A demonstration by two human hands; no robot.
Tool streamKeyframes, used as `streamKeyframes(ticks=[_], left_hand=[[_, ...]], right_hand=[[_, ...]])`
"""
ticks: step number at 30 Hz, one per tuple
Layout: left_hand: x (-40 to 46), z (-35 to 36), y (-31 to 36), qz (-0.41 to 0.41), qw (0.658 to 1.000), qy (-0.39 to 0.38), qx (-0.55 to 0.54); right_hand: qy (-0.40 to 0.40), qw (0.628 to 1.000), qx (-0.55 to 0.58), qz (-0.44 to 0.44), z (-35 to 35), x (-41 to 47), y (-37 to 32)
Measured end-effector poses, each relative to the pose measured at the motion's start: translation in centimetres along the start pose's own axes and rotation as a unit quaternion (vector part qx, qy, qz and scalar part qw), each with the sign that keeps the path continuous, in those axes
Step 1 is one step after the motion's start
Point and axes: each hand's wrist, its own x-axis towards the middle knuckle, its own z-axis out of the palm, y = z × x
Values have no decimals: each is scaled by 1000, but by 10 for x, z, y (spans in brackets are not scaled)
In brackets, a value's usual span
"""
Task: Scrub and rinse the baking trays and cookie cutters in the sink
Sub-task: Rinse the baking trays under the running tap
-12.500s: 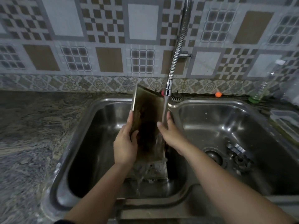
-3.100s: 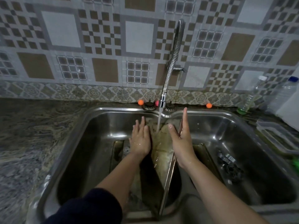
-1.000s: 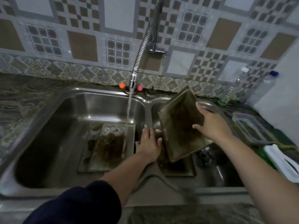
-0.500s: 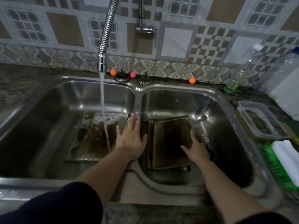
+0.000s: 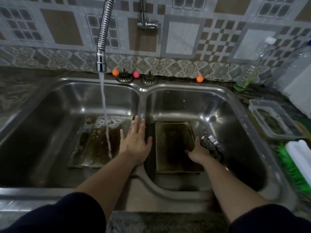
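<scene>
A dark, stained baking tray [image 5: 173, 145] lies flat on the bottom of the right basin of the steel double sink [image 5: 143, 89]. My right hand [image 5: 199, 152] rests at its right edge, fingers fairly straight. A second tray [image 5: 96, 142], foamy and brown, lies in the left basin under the running water from the flexible tap [image 5: 101, 63]. My left hand [image 5: 135, 142] is spread flat over the divider between the basins, holding nothing. Metal cookie cutters [image 5: 210, 140] lie just right of my right hand.
Two drain strainers [image 5: 149, 79] and small orange and pink balls [image 5: 115, 72] sit on the back rim. On the right counter stand a clear container [image 5: 272, 121], a green and white brush [image 5: 296, 158] and plastic bottles [image 5: 252, 68].
The tray that my right hand held tilted over the right basin now lies flat on its bottom. My left hand stays spread on the divider.
</scene>
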Motion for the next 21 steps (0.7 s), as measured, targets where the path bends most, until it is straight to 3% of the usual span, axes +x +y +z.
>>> streamKeyframes(ticks=[5,10,15,18,21], left_hand=[[1,-1,0,0,1000,-17,3],[-3,-6,-5,21,996,-46,-72],[-7,-7,-52,44,986,-119,-108],[-5,-11,-98,-11,986,-135,-93],[-1,-11,-143,-78,984,-126,-95]], right_hand=[[17,999,-33,-35,-9,-13,-29],[76,985,13,-152,-15,-59,-102],[161,945,89,-272,9,-118,-171],[117,941,166,-272,38,-128,-201],[28,959,203,-196,67,-117,-225]])
